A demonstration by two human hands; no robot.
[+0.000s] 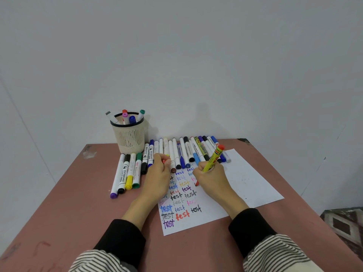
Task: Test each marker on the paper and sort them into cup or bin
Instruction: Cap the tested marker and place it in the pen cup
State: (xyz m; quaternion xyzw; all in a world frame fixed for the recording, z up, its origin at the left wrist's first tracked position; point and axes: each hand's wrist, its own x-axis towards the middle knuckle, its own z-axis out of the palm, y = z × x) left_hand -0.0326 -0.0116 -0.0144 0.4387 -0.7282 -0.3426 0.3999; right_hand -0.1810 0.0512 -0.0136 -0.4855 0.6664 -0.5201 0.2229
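My right hand [211,176] grips a yellow marker [214,158] with a red end, its tip down on the white paper [249,183] beside a red mark. The paper carries several "test" words in different colours. My left hand [160,173] rests on the paper's left edge and pinches a small red cap [163,161]. A row of several markers [184,152] lies along the paper's far edge. A few more markers [129,173] lie to the left. The beige mesh cup [129,137] at the back left holds several markers.
The pinkish-brown table [78,222] ends at the white wall behind the cup and marker row. Its right edge drops off to a patterned floor [341,224]. No bin is in view.
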